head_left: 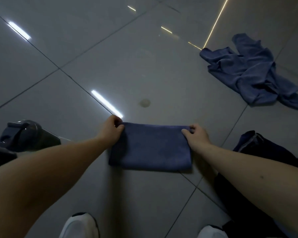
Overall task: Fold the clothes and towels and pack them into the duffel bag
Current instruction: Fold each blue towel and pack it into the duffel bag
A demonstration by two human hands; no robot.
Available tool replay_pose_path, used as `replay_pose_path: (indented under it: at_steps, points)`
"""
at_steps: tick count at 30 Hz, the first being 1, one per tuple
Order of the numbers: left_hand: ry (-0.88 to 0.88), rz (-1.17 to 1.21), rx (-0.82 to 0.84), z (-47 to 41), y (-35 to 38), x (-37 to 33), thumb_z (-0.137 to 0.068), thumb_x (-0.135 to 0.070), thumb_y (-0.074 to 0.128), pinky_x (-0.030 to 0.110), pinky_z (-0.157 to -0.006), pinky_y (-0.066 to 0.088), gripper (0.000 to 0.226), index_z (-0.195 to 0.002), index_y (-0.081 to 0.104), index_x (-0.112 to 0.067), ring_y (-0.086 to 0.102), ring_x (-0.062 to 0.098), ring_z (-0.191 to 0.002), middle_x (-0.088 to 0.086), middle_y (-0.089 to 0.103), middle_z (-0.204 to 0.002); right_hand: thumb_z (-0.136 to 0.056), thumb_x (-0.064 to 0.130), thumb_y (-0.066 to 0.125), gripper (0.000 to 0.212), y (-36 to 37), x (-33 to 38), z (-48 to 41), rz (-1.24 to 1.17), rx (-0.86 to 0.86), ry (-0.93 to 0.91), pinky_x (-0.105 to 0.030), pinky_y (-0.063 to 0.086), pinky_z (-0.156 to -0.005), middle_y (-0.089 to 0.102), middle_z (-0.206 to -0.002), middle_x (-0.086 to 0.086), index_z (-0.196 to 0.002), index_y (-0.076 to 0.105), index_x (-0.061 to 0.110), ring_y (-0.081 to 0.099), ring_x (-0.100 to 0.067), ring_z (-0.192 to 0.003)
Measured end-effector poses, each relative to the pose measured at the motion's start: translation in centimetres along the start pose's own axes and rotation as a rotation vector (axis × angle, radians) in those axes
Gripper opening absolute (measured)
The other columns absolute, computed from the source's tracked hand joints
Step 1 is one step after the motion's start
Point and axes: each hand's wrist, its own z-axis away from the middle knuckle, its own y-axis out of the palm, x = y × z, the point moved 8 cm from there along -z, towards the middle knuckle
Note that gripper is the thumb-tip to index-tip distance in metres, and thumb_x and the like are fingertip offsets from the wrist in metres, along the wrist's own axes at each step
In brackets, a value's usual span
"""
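A dark blue towel (150,146), folded into a rectangle, lies on the grey tiled floor in front of me. My left hand (111,128) pinches its far left corner and my right hand (196,136) pinches its far right corner. A crumpled blue shirt (249,73) lies unfolded on the floor at the far right. A dark duffel bag (258,148) sits at the right, partly behind my right forearm, with a pale zipper edge showing.
A dark grey lidded container (22,133) lies on its side at the left. My white shoes (79,225) are at the bottom edge. A round stain (144,102) marks the tile beyond the towel. Bright light reflections streak the glossy floor.
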Motion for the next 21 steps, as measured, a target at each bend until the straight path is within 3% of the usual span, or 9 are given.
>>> replay_pose_path:
  at_steps: [2,4,7,9,11,13,15,19,21]
  points:
    - [0.006,-0.038,-0.018,0.4,0.4,0.2,-0.091,-0.007,0.06,0.033,-0.086,0.042,0.027,-0.118,0.054,-0.009,0.055,0.022,-0.097,0.003,0.057,-0.107,-0.094,0.026,0.064,0.031,0.2,0.0,0.5,-0.013,-0.05,-0.016,-0.03,0.046,-0.082,0.064,-0.115,-0.007,-0.12,0.055,0.013,0.06,-0.023,-0.099]
    - [0.101,-0.138,-0.098,1.2,0.1,-0.5,-0.086,-0.003,0.06,0.037,-0.095,0.043,0.04,-0.126,0.053,-0.009,0.054,0.027,-0.108,0.007,0.053,-0.12,-0.095,0.027,0.06,0.048,0.0,0.4,1.5,0.076,-0.132,-0.11,-0.04,0.047,-0.1,0.054,-0.134,-0.009,-0.138,0.045,0.011,0.055,-0.027,-0.118]
    - [0.192,-0.434,-0.18,3.6,0.2,-2.0,-0.082,-0.008,0.06,0.044,-0.109,0.031,0.056,-0.136,0.047,-0.016,0.037,0.031,-0.13,0.006,0.037,-0.147,-0.098,0.037,0.046,0.065,1.6,0.9,4.5,0.458,-0.107,-0.334,-0.044,0.025,-0.12,0.028,-0.158,-0.015,-0.154,0.029,0.009,0.027,-0.034,-0.144]
    - [0.26,-0.51,-0.134,5.6,1.7,-2.6,-0.087,-0.02,0.059,0.046,-0.114,0.024,0.06,-0.143,0.039,-0.016,0.028,0.031,-0.139,0.006,0.024,-0.159,-0.096,0.051,0.029,0.074,3.7,0.4,6.9,0.669,-0.035,-0.506,-0.042,0.014,-0.123,0.013,-0.166,-0.015,-0.158,0.021,0.011,0.012,-0.035,-0.151]
    - [0.343,-0.587,-0.074,7.4,3.9,-2.3,-0.094,-0.036,0.047,0.044,-0.122,0.012,0.067,-0.154,0.027,-0.013,0.014,0.029,-0.149,0.009,0.011,-0.165,-0.095,0.057,0.026,0.077,5.8,-0.5,8.3,0.823,0.007,-0.633,-0.043,0.011,-0.123,0.013,-0.166,-0.015,-0.158,0.023,0.012,0.008,-0.033,-0.153]
    - [0.326,-0.669,-0.015,8.2,5.6,-0.8,-0.095,-0.053,0.022,0.04,-0.124,-0.004,0.078,-0.159,0.004,-0.012,-0.009,0.021,-0.153,0.007,-0.007,-0.167,-0.098,0.061,0.024,0.077,7.3,-1.5,8.5,0.904,0.036,-0.67,-0.044,0.01,-0.12,0.016,-0.166,-0.015,-0.157,0.028,0.011,0.008,-0.031,-0.153]
    - [0.275,-0.671,-0.003,8.2,6.5,1.1,-0.092,-0.061,0.009,0.037,-0.123,-0.011,0.081,-0.156,-0.011,-0.016,-0.02,0.016,-0.151,0.004,-0.018,-0.165,-0.099,0.065,0.012,0.08,7.9,-2.7,8.2,0.938,0.092,-0.64,-0.045,0.003,-0.121,0.007,-0.167,-0.013,-0.159,0.02,0.013,-0.001,-0.028,-0.154]
    - [0.277,-0.695,-0.034,7.9,7.1,2.9,-0.094,-0.064,0.014,0.038,-0.124,-0.007,0.082,-0.157,-0.008,-0.016,-0.014,0.017,-0.152,0.006,-0.012,-0.166,-0.09,0.072,-0.009,0.086,8.2,-3.6,7.7,0.971,0.203,-0.592,-0.043,-0.014,-0.121,-0.031,-0.162,-0.006,-0.157,-0.014,0.018,-0.032,-0.021,-0.148]
    - [0.279,-0.714,-0.038,8.0,7.1,3.4,-0.095,-0.063,0.016,0.04,-0.124,-0.006,0.082,-0.158,-0.004,-0.014,-0.012,0.018,-0.153,0.008,-0.008,-0.167,-0.086,0.075,-0.012,0.09,8.5,-3.2,8.1,0.98,0.25,-0.588,-0.044,-0.017,-0.121,-0.038,-0.159,-0.006,-0.157,-0.019,0.019,-0.036,-0.021,-0.146]
